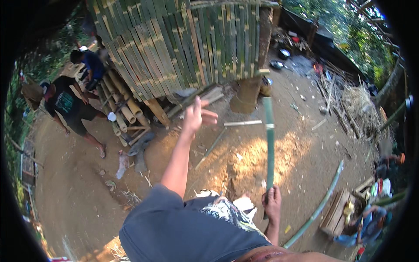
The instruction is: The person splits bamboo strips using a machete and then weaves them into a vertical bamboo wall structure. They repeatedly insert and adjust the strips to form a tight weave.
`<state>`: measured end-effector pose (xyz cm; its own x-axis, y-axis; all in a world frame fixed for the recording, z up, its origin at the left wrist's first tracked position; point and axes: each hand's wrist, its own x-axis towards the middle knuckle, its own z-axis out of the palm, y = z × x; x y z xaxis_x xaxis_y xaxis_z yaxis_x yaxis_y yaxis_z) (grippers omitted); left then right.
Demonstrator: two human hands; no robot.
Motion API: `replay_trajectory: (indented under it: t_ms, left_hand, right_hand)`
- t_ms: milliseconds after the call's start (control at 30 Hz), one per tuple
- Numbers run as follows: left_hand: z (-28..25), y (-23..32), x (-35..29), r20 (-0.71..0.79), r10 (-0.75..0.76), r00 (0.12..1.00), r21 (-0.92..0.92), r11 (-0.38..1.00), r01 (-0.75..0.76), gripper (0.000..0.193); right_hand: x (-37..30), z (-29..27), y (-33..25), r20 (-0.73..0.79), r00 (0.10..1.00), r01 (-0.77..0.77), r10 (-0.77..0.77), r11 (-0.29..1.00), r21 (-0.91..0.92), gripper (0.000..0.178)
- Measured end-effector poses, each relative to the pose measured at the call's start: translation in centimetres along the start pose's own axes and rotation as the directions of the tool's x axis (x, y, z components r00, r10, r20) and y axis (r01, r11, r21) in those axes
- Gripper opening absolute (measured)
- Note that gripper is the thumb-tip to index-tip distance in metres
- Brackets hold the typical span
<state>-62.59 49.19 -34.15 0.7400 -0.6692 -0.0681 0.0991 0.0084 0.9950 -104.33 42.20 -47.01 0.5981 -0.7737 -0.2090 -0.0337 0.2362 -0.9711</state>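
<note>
My right hand (273, 198), low and right of the middle, is closed round the lower part of a long green bamboo strip (269, 153). The strip stands almost upright in the view, its pale cut end at the top. My left hand (197, 118) is raised ahead of me with fingers stretched out and holds nothing. Beyond it is a wall of green split bamboo slats (174, 48). On the dirt lie a short pale stick (242, 123) and a thin green stick (211, 148).
A curved green bamboo pole (316, 212) lies at my right, near a wooden crate (336, 214) and a seated person (369, 225). Two people (70, 105) are at the left beside stacked bamboo poles (124, 105). Firewood (331, 96) and a small fire (317, 68) are far right.
</note>
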Motion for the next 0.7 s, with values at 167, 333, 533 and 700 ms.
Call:
replay_trajectory:
  t_ms: [167,333,533,700]
  left_hand:
    - [-1.0,-3.9,0.5,-0.203,0.22,0.954,0.644,0.764,-0.039,0.046]
    - [-4.7,-3.6,3.0,-0.405,0.186,0.895,0.668,0.729,0.151,0.045]
    - [-7.4,0.5,17.0,-0.353,0.549,0.758,0.779,0.621,-0.087,0.039]
    - [-6.2,10.6,29.8,-0.226,0.654,0.722,0.749,0.591,-0.3,0.041]
  right_hand:
    - [15.9,-2.3,-7.9,0.139,0.98,0.153,-0.141,0.985,-0.075,0.022]
    - [33.2,6.1,-17.0,0.269,0.902,0.365,-0.338,0.929,-0.056,0.022]
    - [49.7,20.5,-31.2,0.395,0.774,0.497,-0.494,0.861,0.103,0.029]
    - [62.7,31.7,-42.9,0.389,0.71,0.624,-0.587,0.78,0.037,0.029]
